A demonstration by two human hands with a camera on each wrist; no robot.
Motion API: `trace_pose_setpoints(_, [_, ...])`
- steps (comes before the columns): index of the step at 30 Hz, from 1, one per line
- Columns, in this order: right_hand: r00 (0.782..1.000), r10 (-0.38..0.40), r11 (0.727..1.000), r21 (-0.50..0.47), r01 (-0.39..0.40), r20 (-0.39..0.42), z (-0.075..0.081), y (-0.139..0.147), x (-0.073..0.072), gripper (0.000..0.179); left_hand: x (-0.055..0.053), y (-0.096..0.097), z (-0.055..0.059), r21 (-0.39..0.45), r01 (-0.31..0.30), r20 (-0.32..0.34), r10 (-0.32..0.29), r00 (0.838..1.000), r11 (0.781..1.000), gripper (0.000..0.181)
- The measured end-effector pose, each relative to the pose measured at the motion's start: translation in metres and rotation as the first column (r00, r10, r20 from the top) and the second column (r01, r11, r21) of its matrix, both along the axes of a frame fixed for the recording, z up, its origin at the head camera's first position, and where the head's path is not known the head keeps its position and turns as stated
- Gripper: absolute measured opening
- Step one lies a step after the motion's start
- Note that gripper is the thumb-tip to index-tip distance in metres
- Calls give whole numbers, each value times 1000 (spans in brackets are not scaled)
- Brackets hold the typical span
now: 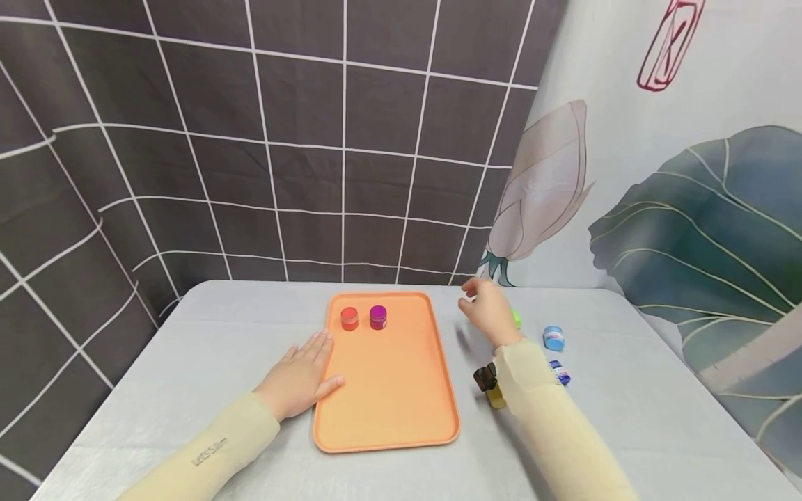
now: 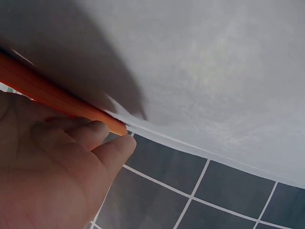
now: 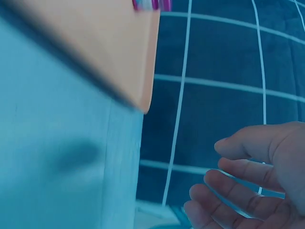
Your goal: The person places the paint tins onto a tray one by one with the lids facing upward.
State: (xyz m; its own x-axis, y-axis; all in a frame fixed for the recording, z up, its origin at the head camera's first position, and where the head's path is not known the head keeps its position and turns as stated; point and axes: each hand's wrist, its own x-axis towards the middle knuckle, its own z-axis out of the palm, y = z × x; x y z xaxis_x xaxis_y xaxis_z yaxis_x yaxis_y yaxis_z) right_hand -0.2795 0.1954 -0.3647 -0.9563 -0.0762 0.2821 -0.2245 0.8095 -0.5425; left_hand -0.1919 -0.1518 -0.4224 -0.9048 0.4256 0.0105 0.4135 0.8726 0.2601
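Note:
An orange tray (image 1: 388,390) lies on the table with a small red jar (image 1: 349,319) and a purple jar (image 1: 378,318) near its far left corner. My left hand (image 1: 297,379) rests along the tray's left edge, fingers straight and thumb over the rim; the left wrist view shows the fingers beside the orange rim (image 2: 62,102). To the right of the tray, my right hand (image 1: 489,312) is raised over the table. Its fingers (image 3: 233,191) are loosely bent and hold nothing. A green jar (image 1: 516,319) is partly hidden behind that hand.
Right of my right forearm sit a light blue jar (image 1: 554,338) and a dark blue jar (image 1: 560,373), the latter partly covered by the sleeve. A yellow jar (image 1: 496,398) shows under the black wrist camera (image 1: 484,377). A dark gridded curtain (image 1: 301,174) hangs behind the table.

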Motion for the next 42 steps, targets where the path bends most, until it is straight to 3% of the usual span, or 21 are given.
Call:
trace_pose_setpoints(7, [1000, -22, 999, 46, 22, -10, -1, 30, 0, 28, 1, -2, -3, -4, 0, -20, 0, 1000, 1000, 80])
trace_pose_setpoints(16, [991, -102, 990, 102, 93, 84, -1, 56, 5, 32, 0, 1, -4, -2, 5, -27, -5, 1000, 1000, 79])
trace_pose_setpoints(24, [972, -148, 983, 135, 124, 184, -7, 74, -1, 36, -1, 0, -9, -22, 0, -34, 0, 999, 1000, 80])
trace_pose_setpoints(32, [935, -193, 979, 128, 161, 299, -9, 78, -5, 39, 2, 0, -1, -6, -11, 5, 11, 1000, 1000, 80])
trace_pose_setpoints(42, [925, -183, 981, 118, 151, 334, -15, 82, -14, 37, 7, 2, 6, 7, -16, 19, 16, 1000, 1000, 79])
